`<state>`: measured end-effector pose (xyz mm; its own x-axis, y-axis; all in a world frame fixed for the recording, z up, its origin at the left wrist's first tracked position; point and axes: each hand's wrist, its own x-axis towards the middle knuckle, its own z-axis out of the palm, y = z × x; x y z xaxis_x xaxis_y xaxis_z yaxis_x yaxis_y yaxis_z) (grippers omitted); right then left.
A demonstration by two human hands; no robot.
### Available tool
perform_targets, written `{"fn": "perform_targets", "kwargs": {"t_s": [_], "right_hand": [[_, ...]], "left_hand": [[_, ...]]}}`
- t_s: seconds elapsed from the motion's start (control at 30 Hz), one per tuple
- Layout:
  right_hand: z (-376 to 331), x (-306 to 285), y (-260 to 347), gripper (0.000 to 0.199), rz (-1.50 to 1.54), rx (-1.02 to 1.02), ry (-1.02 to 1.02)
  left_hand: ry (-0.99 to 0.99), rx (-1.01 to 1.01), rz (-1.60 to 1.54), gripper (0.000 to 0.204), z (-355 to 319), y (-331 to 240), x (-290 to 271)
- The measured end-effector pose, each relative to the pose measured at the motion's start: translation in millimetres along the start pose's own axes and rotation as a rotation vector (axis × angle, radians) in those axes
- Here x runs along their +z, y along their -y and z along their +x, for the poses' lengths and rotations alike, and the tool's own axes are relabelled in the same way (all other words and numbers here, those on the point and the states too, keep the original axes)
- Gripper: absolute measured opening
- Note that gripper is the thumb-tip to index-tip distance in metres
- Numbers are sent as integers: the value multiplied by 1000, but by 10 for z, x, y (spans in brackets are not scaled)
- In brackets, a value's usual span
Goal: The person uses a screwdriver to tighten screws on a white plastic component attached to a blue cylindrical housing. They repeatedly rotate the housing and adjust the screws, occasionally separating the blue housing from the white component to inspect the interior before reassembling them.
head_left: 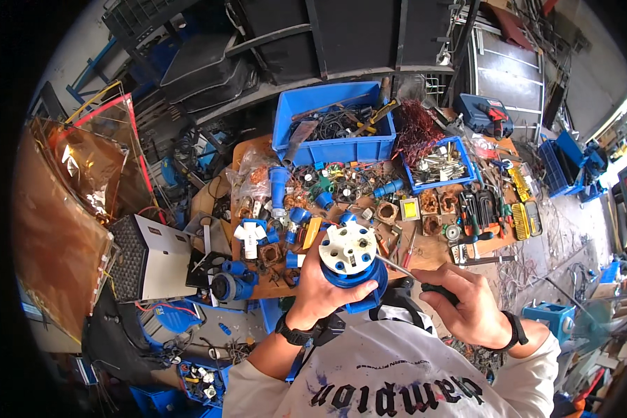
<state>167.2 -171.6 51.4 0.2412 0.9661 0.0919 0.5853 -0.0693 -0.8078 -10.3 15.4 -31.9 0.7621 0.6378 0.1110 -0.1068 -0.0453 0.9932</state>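
Observation:
My left hand [314,291] is wrapped round a blue industrial plug connector [359,280], held in front of my chest with its white round face [348,248] turned up. Several holes and metal parts show in that face. In my right hand [469,306] is a screwdriver [396,266], gripped by its dark handle, its shaft slanting up and left. The tip ends at the right edge of the white face; whether it touches or sits in a screw I cannot tell. Each wrist wears a dark band.
The wooden table [435,254] beyond my hands carries loose connector parts, a blue bin [338,150] of cables and tools, and a blue tray [442,182] of metal pieces. Pliers and screwdrivers [486,209] lie at the right. A white box [161,254] stands left.

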Motion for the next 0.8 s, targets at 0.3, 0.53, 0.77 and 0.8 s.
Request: {"fn": "perform_targets", "kwargs": {"t_s": [0.3, 0.53, 0.77, 0.8], "right_hand": [[30, 172, -171, 32, 42, 10, -57], [101, 267, -268, 32, 59, 24, -79], [125, 312, -329, 31, 83, 27, -80], [132, 322, -345, 31, 90, 22, -80]], "left_hand": [[-65, -57, -71, 84, 61, 144, 46], [-89, -88, -65, 86, 91, 302, 10], [-102, -128, -111, 81, 97, 337, 24], [-115, -128, -145, 79, 92, 401, 26]]}}
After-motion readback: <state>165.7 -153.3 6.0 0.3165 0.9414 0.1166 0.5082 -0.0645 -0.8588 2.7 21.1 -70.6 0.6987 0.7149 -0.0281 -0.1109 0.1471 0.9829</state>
